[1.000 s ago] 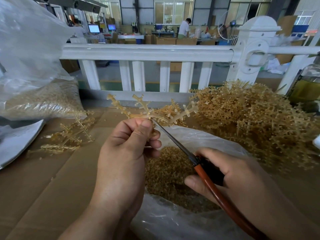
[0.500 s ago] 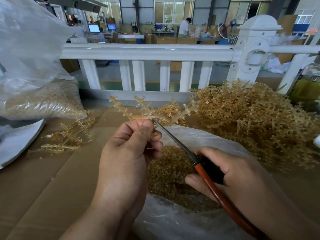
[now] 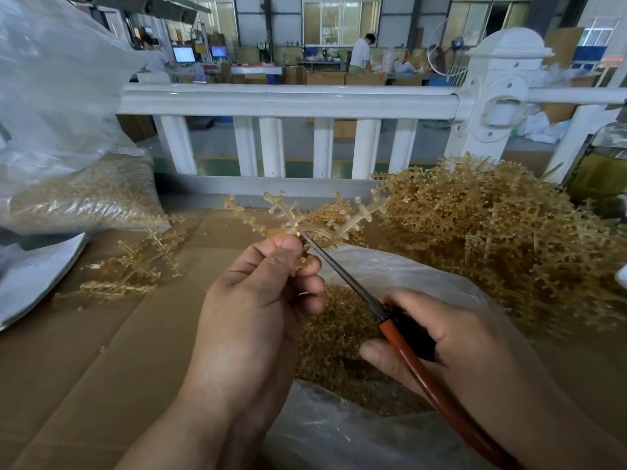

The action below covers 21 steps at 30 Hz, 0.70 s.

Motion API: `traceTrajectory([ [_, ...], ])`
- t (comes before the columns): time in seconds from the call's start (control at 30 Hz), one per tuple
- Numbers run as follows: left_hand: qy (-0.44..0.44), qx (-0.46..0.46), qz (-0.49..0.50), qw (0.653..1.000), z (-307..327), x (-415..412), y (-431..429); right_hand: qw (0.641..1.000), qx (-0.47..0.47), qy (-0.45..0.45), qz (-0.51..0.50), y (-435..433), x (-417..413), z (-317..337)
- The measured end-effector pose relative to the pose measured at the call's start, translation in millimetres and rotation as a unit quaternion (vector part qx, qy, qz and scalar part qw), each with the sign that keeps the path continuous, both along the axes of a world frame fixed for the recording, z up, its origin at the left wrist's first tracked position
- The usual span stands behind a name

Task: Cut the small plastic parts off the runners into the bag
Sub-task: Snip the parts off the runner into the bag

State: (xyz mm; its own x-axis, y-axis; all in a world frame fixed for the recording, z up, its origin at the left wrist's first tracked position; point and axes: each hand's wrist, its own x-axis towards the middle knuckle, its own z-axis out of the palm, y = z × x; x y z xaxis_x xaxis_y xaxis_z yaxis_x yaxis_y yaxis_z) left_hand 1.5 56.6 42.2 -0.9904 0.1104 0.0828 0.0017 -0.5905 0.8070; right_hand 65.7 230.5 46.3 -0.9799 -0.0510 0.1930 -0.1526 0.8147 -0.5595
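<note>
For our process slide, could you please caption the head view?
The left hand holds a runner over the bag; the right hand holds an orange-handled cutter against it.

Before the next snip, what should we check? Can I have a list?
1. Left hand pinches the runner: ok.
2. Right hand grips the cutter by its red handle: ok.
3. Blade tip touches the runner: ok.
4. Open bag lies beneath the hands: ok.
5. Left thumb away from the blade: not ok, it sits right beside the tip.
6. Which part gets cut next: cannot tell.
</note>
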Motion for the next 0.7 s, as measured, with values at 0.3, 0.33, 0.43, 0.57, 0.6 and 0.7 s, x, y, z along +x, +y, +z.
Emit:
traceTrajectory([
  [0.3, -0.019, 0.016, -0.005, 1.000, -1.9, -1.2, 1.3, 1.000, 0.008, -0.008, -0.001, 2.2, 0.4, 0.9],
  [0.33, -0.019, 0.016, -0.005, 1.000, -2.1, -1.8, 1.4, 1.000, 0.009, -0.008, 0.001, 2.4, 0.1, 0.9],
  [0.43, -0.017, 0.017, -0.006, 1.000, -2.5, -2.1, 0.8, 1.000, 0.006, -0.009, 0.001, 2.6, -0.2, 1.0],
  [0.57, -0.015, 0.017, -0.008, 1.000, -0.7, -1.9, 0.1, 1.000, 0.012, -0.005, 0.000, 1.5, -0.1, 1.4],
  [0.6, -0.016, 0.017, -0.010, 1.000, -0.3, -2.2, 0.1, 1.000, 0.015, -0.005, 0.000, 1.0, -0.1, 1.5],
  [0.7, -0.020, 0.022, -0.013, 0.999, 0.2, -2.1, 0.8, 1.000, 0.020, -0.003, -0.006, 0.5, 0.3, 1.7],
])
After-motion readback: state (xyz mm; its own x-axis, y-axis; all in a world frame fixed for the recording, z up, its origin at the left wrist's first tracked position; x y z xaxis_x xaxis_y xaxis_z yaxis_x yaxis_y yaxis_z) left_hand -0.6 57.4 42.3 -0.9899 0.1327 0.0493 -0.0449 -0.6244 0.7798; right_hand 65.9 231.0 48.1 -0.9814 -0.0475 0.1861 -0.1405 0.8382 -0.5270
